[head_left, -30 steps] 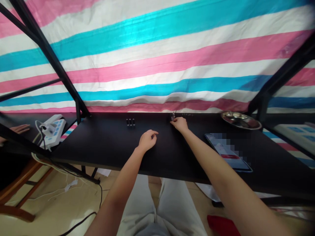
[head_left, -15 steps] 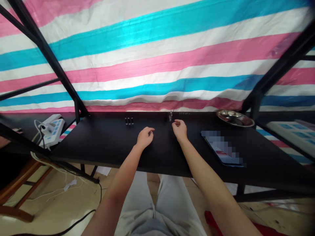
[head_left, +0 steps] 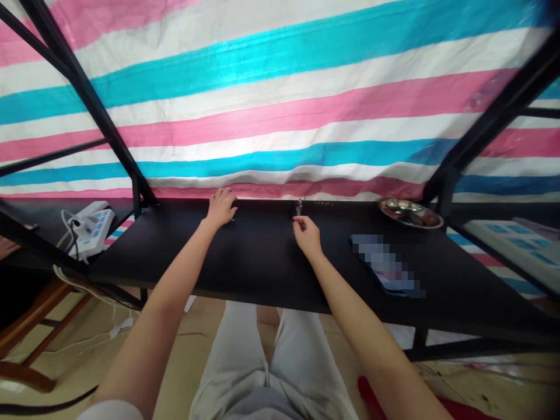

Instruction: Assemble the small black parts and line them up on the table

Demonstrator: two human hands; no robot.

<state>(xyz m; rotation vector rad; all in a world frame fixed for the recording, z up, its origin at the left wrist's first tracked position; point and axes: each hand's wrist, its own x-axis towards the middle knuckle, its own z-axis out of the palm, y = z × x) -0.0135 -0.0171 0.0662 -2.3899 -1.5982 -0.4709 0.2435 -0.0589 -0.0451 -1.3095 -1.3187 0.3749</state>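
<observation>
A narrow cluster of small, shiny, greyish pieces (head_left: 299, 206), their material too small to tell, sits near the far edge of the flat black worktop (head_left: 262, 268), at 12 o'clock from the fingers of the right hand (head_left: 308, 236) and just beside them. Those fingers are drawn in; whether they clamp anything, I cannot tell. At 1 o'clock from them runs a row of tiny pale pieces (head_left: 324, 204). Over at 9 o'clock, the left hand (head_left: 220, 209) reaches palm down, fingers apart, with a small silvery bit (head_left: 233, 220) showing just under its thumb, the rest hidden. The round, shiny metal plate (head_left: 411, 213) lies at 3 o'clock from the right hand, the dark-edged rectangular phone (head_left: 387, 268) at 4 o'clock. Along 12 o'clock hangs the pink, blue and white striped sheet (head_left: 262, 122)
</observation>
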